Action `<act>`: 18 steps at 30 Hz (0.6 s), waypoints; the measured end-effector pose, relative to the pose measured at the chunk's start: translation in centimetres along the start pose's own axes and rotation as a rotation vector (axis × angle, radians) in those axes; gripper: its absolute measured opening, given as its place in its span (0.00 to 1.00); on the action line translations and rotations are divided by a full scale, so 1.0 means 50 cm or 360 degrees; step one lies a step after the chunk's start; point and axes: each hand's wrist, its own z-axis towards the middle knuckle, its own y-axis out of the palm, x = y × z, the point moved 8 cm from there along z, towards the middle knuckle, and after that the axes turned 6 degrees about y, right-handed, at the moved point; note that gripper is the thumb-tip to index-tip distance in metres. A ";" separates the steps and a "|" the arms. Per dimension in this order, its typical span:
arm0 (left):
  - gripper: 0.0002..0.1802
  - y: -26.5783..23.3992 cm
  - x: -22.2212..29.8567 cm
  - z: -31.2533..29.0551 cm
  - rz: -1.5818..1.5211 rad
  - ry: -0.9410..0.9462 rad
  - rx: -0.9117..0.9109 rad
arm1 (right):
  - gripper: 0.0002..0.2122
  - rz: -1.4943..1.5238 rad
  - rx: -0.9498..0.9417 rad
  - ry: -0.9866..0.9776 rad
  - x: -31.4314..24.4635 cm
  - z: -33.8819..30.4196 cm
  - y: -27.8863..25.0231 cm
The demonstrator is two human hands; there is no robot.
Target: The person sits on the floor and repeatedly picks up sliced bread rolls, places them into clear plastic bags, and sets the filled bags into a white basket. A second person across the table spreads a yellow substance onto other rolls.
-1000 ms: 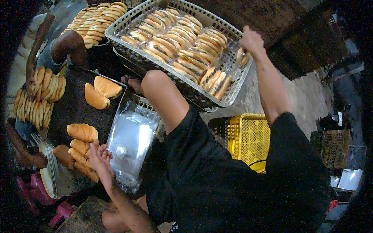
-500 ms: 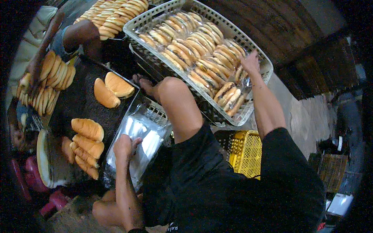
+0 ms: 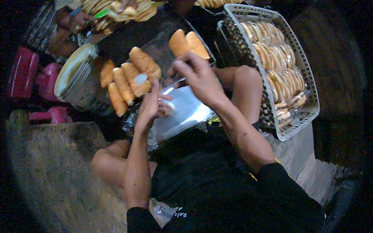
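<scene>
My left hand [image 3: 149, 108] is over the left end of a stack of clear plastic bags [image 3: 188, 110], its fingers apart. A small whitish round thing [image 3: 141, 79] shows by its fingertips against a bun; blur hides its kind. Above the far edge of the stack is my right hand [image 3: 198, 77], fingers curled together; what they hold, if anything, I cannot make out. Several golden bread rolls [image 3: 134, 77] lie side by side on the dark tray [image 3: 159, 29] beyond my left hand. Two more buns [image 3: 188, 44] lie just behind my right hand.
On the right stands a white plastic crate [image 3: 312, 99] with rows of bagged filled buns [image 3: 278, 56]. A pale round tub [image 3: 75, 62] and pink plastic items [image 3: 50, 79] are at the left. Another person's hand [image 3: 74, 21] holds a green-bladed tool [image 3: 101, 14] near sliced buns [image 3: 143, 9].
My right hand has left the bagged buns in the crate and come over to the bag stack. My left hand has shifted toward the rolls. The view has swung left.
</scene>
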 end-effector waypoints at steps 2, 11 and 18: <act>0.49 0.024 0.019 -0.003 -0.0865 -0.0045 0.0062 | 0.07 0.0546 0.0097 0.0314 0.029 -0.036 -0.008; 0.15 -0.199 0.135 -0.080 -0.1198 0.0923 0.1120 | 0.12 0.0340 0.0124 0.0104 -0.042 -0.043 0.044; 0.27 -0.377 0.000 -0.080 -0.1813 0.0779 0.1384 | 0.29 -0.1548 0.0306 -0.0497 0.207 0.123 0.117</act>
